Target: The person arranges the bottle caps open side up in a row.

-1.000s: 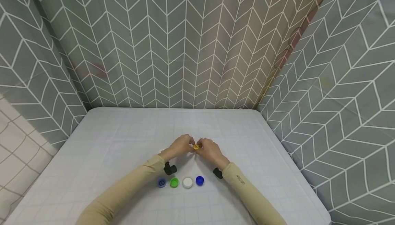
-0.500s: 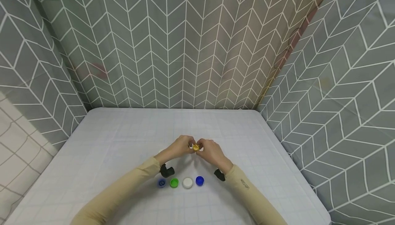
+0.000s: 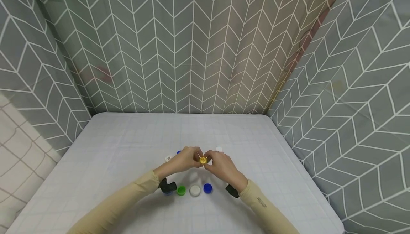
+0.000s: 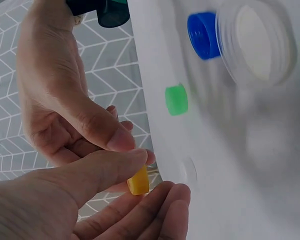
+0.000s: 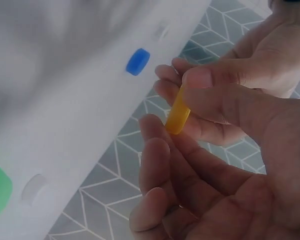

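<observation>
A yellow bottle cap [image 3: 203, 160] is pinched between both hands above the middle of the table. My left hand [image 3: 187, 158] holds its left side with thumb and fingertips, and my right hand [image 3: 221, 165] does the same on the right. In the left wrist view the yellow cap [image 4: 138, 181] appears edge-on, partly covered by the thumbs. From the right wrist, the cap [image 5: 178, 114] is also seen side-on between the two hands. Below the hands, nearer the body, lie a green cap [image 3: 181, 190], a white cap [image 3: 194, 190] and a blue cap [image 3: 208, 188].
Another blue cap [image 3: 167, 193] is mostly hidden by the left wrist's black camera [image 3: 168, 186]. Beyond the left forearm lie a white cap [image 3: 168, 158] and a blue cap [image 3: 178, 152]. A white piece [image 3: 219, 149] lies behind the right hand. Patterned curtains [image 3: 179, 48] surround the white-covered table [image 3: 128, 134].
Both hands have come slightly toward the body with the yellow cap, its round face now more visible. The wrists have spread apart, and caps behind the hands have come into sight.
</observation>
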`<state>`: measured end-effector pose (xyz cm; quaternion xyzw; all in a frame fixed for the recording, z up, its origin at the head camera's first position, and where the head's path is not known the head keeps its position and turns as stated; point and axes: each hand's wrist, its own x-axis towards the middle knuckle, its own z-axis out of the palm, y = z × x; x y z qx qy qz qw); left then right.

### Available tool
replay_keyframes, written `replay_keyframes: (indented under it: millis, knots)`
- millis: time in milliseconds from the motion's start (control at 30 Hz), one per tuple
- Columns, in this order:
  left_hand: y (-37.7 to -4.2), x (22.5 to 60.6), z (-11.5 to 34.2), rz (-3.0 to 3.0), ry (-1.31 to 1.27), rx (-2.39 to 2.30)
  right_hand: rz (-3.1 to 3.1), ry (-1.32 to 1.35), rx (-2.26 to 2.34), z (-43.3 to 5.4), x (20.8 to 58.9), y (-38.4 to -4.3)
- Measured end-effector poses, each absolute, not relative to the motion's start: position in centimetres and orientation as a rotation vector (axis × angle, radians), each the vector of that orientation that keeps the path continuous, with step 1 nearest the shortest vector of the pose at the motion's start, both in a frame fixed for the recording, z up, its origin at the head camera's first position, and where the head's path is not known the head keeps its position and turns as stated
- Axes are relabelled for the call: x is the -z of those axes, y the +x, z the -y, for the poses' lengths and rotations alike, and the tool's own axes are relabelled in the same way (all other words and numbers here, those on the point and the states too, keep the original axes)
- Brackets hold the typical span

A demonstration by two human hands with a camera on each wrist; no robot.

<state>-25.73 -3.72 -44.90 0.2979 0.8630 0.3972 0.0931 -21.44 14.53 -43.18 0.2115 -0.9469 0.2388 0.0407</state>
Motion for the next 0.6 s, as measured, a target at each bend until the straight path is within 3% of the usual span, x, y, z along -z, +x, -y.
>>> replay_keyframes:
  millis: [600]
  knots:
    - [-24.7,44.7,2.8,-2.504,0.909,-1.264,2.826,0.596,-0.764,-15.8,43.0,-20.0]
